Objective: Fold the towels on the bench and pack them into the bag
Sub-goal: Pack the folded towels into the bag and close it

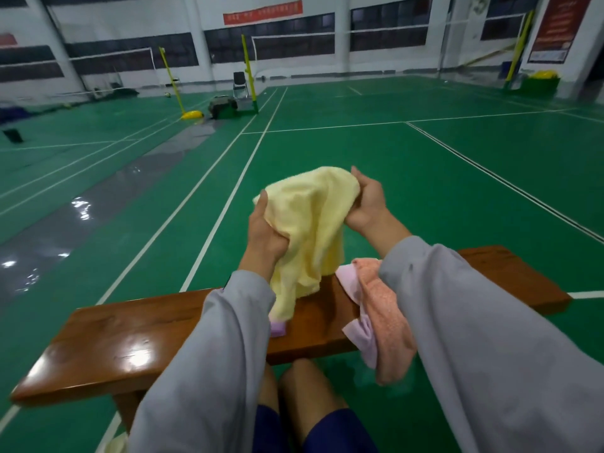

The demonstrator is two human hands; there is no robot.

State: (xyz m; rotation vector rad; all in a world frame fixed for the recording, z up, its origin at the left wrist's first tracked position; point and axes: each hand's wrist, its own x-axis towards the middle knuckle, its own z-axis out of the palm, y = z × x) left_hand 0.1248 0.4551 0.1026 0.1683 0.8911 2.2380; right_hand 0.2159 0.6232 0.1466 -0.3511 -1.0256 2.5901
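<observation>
Head view: my left hand (265,232) and right hand (366,204) both grip the yellow towel (310,220) over the table (130,331); a salmon towel (387,312) drapes over its near edge

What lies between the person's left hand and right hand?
In the head view, a crumpled pale yellow terry towel spans between the left hand and right hand, both gripping it.

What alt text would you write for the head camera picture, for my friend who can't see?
A person's left hand and right hand grip a crumpled yellow towel over a wooden bench. An orange-pink towel and a pale pink towel hang over the bench's near edge, on a green badminton court.
</observation>
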